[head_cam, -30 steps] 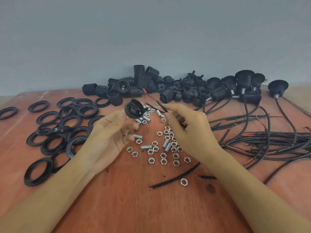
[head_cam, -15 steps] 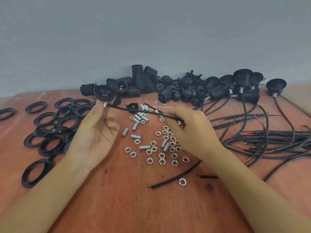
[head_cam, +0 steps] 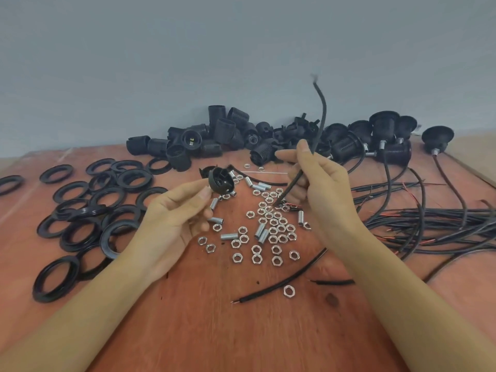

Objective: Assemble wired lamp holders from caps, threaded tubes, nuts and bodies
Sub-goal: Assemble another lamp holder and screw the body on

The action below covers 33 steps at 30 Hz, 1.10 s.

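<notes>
My left hand [head_cam: 171,221] holds a black lamp holder cap [head_cam: 221,181] at its fingertips, just above the table. My right hand [head_cam: 322,194] pinches a black wire [head_cam: 320,116]. The wire's upper end curves up in front of the wall, and its lower stripped end points down toward the nuts. Silver hex nuts [head_cam: 271,232] and short threaded tubes [head_cam: 229,235] lie scattered between my hands. Black threaded bodies [head_cam: 214,138] are piled at the back.
Black rings [head_cam: 88,208] cover the left of the wooden table [head_cam: 214,331]. Assembled wired holders [head_cam: 386,140] stand at the back right, and their wires [head_cam: 429,226] bundle to the right. A loose wire [head_cam: 281,280] and one nut [head_cam: 289,290] lie near the front.
My left hand brought the cap back from the left toward the middle. My right hand rose and turned the wire upright, so its free end now sticks up.
</notes>
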{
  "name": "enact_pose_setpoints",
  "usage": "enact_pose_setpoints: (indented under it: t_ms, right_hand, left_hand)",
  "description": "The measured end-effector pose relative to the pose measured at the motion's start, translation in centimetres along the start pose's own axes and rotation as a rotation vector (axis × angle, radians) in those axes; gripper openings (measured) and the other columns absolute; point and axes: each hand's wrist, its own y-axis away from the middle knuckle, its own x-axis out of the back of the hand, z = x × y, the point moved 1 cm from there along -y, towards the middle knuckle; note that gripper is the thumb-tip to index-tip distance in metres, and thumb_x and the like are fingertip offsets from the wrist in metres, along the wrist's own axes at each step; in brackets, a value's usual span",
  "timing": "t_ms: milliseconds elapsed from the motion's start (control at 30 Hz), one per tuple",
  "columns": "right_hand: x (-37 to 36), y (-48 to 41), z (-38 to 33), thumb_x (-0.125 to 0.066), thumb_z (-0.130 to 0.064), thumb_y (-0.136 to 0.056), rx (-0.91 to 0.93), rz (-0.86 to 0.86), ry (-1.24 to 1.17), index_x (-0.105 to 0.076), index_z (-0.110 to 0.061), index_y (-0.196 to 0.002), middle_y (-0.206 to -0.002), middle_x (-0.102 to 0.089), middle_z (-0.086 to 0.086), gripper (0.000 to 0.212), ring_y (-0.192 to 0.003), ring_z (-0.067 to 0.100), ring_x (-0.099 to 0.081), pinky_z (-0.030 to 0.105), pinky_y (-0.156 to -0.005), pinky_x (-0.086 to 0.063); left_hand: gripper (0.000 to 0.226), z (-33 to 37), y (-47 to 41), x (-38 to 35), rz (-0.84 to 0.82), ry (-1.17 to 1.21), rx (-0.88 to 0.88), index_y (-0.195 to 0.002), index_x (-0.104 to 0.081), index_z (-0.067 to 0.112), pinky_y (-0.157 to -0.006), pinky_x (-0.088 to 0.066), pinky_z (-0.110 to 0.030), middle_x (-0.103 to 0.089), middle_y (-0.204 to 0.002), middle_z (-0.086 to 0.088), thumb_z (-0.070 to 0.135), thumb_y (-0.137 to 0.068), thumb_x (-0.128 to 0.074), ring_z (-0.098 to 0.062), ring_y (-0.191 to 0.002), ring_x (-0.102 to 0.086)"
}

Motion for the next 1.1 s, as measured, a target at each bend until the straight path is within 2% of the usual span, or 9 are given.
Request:
enact_pose_setpoints:
  t_ms: [67, 200, 300, 400, 600, 733, 900, 1033, 1100]
  right_hand:
    - [-0.2, 0.1, 0.0, -0.053, -0.033, -0.098, 0.002, -0.031, -0.091, -0.073, -0.01, -0.079, -0.045, -0.043, -0.006, 0.037, -0.041, 0.009, -0.036, 0.021, -0.045, -0.031]
    - [-0.6, 0.3, 0.1, -0.06, -0.042, -0.084, 0.026, -0.076, -0.048, -0.073, -0.019, -0.063, -0.053, -0.057, -0.001, 0.034, -0.042, 0.009, -0.046, 0.021, -0.044, -0.037]
    - [-0.6, 0.4, 0.6, -0.058, -0.036, -0.093, 0.056, -0.094, 0.03, -0.075, -0.018, -0.068, -0.056, -0.062, 0.0, 0.035, -0.044, 0.009, -0.048, 0.019, -0.044, -0.039]
    - [-0.8, 0.6, 0.8, -0.057, -0.031, -0.097, 0.082, -0.109, 0.085, -0.074, -0.009, -0.076, -0.057, -0.064, 0.0, 0.035, -0.043, 0.007, -0.05, 0.017, -0.043, -0.039]
    - [-0.8, 0.6, 0.8, -0.056, -0.026, -0.098, 0.132, -0.071, 0.112, -0.072, -0.009, -0.075, -0.055, -0.064, -0.001, 0.033, -0.042, 0.005, -0.05, 0.015, -0.044, -0.04]
    - [-0.8, 0.7, 0.8, -0.057, -0.026, -0.098, 0.136, -0.042, 0.121, -0.073, -0.009, -0.075, -0.055, -0.064, -0.001, 0.033, -0.041, 0.005, -0.05, 0.014, -0.044, -0.04]
    - [-0.8, 0.7, 0.9, -0.057, -0.025, -0.098, 0.154, -0.061, 0.157, -0.072, -0.008, -0.076, -0.054, -0.064, -0.002, 0.032, -0.041, 0.005, -0.049, 0.014, -0.045, -0.04]
    - [-0.8, 0.9, 1.1, -0.057, -0.021, -0.098, 0.216, -0.106, 0.241, -0.073, -0.005, -0.08, -0.055, -0.065, -0.004, 0.029, -0.042, 0.003, -0.05, 0.013, -0.047, -0.039]
    - [-0.7, 1.0, 1.3, -0.055, -0.017, -0.1, 0.264, -0.167, 0.302, -0.072, -0.007, -0.082, -0.057, -0.065, -0.008, 0.027, -0.048, 0.001, -0.054, 0.011, -0.052, -0.04]
  left_hand:
    - [0.025, -0.1, 0.1, 0.2, -0.008, -0.011, 0.0, -0.097, -0.079, 0.015, -0.049, -0.047, -0.017, -0.065, -0.075, 0.0, 0.017, -0.075, -0.068, -0.005, -0.058, -0.056]
    - [0.026, -0.2, 0.1, 0.2, -0.028, -0.04, -0.007, -0.096, -0.079, 0.015, -0.048, -0.047, -0.017, -0.066, -0.072, 0.0, 0.018, -0.072, -0.07, -0.005, -0.057, -0.056]
    - [0.026, -0.1, 0.3, -0.1, -0.036, -0.045, -0.006, -0.097, -0.079, 0.013, -0.048, -0.047, -0.017, -0.067, -0.072, 0.002, 0.015, -0.074, -0.068, -0.005, -0.058, -0.056]
    - [0.026, 0.0, 0.4, -0.2, -0.038, -0.042, -0.014, -0.096, -0.079, 0.015, -0.048, -0.047, -0.017, -0.067, -0.071, 0.002, 0.017, -0.072, -0.07, -0.005, -0.058, -0.056]
    - [0.035, 0.1, 0.5, -0.2, -0.047, -0.032, -0.025, -0.097, -0.079, 0.015, -0.049, -0.047, -0.017, -0.067, -0.072, 0.002, 0.027, -0.064, -0.077, -0.005, -0.059, -0.056]
    - [0.056, 0.1, 0.5, 0.0, -0.07, -0.033, -0.037, -0.101, -0.078, 0.013, -0.051, -0.048, -0.018, -0.068, -0.073, 0.003, 0.04, -0.054, -0.091, -0.005, -0.06, -0.056]
    - [0.035, 0.1, 0.6, -0.2, -0.052, -0.065, -0.032, -0.096, -0.079, 0.015, -0.05, -0.048, -0.018, -0.068, -0.071, 0.003, 0.029, -0.064, -0.078, -0.005, -0.058, -0.057]
    - [0.03, 0.2, 0.7, -0.2, -0.031, -0.152, -0.04, -0.091, -0.08, 0.015, -0.05, -0.049, -0.019, -0.072, -0.077, -0.003, 0.028, -0.064, -0.076, -0.008, -0.058, -0.058]
    - [0.028, 0.3, 0.9, -0.2, -0.072, -0.202, -0.04, -0.089, -0.08, 0.015, -0.05, -0.05, -0.019, -0.073, -0.077, -0.008, 0.028, -0.065, -0.076, -0.009, -0.057, -0.06]
